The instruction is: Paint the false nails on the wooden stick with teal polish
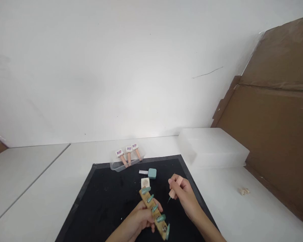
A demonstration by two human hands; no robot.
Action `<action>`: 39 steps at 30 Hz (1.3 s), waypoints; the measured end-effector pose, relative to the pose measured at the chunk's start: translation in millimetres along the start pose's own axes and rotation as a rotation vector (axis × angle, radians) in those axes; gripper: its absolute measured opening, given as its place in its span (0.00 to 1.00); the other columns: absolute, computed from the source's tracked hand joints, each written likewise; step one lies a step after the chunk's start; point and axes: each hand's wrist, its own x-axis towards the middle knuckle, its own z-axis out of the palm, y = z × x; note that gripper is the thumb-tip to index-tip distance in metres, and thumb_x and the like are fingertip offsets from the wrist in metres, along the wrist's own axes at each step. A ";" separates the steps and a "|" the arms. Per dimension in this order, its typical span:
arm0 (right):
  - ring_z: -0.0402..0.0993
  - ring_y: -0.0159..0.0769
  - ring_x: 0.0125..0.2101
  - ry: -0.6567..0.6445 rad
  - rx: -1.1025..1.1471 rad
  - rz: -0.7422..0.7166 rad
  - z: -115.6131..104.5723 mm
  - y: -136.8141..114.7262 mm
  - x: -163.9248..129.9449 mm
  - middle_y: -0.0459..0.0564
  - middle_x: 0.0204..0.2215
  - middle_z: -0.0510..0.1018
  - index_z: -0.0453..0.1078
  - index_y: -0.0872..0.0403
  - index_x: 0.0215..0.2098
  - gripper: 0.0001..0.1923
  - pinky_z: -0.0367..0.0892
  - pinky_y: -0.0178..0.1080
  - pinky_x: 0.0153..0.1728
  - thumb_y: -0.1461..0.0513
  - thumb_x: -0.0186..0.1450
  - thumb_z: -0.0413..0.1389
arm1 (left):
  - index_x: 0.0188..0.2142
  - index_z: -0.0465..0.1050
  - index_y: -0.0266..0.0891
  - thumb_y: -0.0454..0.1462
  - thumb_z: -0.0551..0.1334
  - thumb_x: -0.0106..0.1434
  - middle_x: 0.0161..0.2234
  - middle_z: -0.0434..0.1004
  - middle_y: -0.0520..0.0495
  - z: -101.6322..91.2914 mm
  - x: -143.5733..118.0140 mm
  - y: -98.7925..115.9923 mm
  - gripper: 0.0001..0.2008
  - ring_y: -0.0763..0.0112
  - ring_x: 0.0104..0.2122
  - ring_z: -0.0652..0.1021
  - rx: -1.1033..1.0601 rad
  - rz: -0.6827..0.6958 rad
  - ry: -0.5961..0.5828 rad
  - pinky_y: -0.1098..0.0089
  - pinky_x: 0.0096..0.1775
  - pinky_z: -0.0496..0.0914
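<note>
The left hand (143,216) grips a wooden strip (156,214) bearing 5 green nail tips (161,218) over the black mat (106,198). The right hand (185,193) pinches a pink-handled brush (172,193), its tip near the strip but apart; a green bottle (152,173) lies beyond.

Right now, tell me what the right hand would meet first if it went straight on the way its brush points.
Probably the wooden strip with green nails, held in the left hand; depth is unclear, so the brush might reach the black mat instead.
</note>
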 end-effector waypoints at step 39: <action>0.58 0.27 0.18 -0.356 0.025 -0.072 0.9 -9.7 -8.0 0.39 0.17 0.64 0.64 0.54 0.28 0.08 0.53 0.31 0.20 0.59 0.57 0.58 | 0.24 0.69 0.35 0.30 0.55 0.32 0.18 0.65 0.54 11.8 0.3 3.9 0.14 0.75 0.20 0.66 0.101 -0.041 0.110 0.73 0.22 0.62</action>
